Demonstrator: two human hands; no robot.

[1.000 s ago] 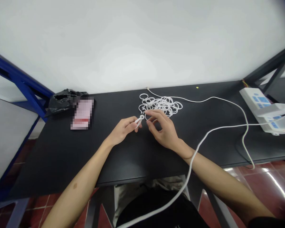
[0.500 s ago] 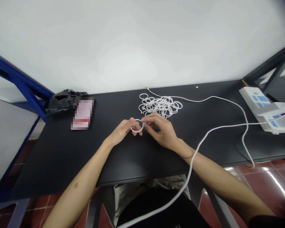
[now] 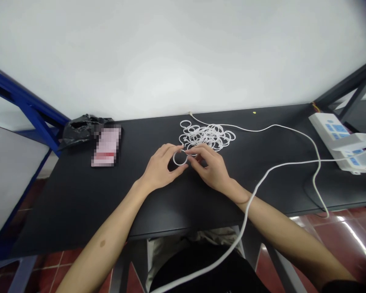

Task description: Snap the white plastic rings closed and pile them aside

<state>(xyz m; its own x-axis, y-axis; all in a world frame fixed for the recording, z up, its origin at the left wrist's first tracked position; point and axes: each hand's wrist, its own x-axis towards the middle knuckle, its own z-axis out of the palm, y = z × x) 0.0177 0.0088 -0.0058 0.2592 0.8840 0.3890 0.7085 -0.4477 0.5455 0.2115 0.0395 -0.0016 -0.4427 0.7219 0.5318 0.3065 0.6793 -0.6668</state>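
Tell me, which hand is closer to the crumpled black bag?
Left. The left hand lies to the right of the black bag, well apart; the right hand is farther right, beyond the white ring both hands pinch.

Nothing here can be read. The blue labels on the white device (image 3: 343,140) at the right are too small, and the pink packet (image 3: 106,145) is blurred.
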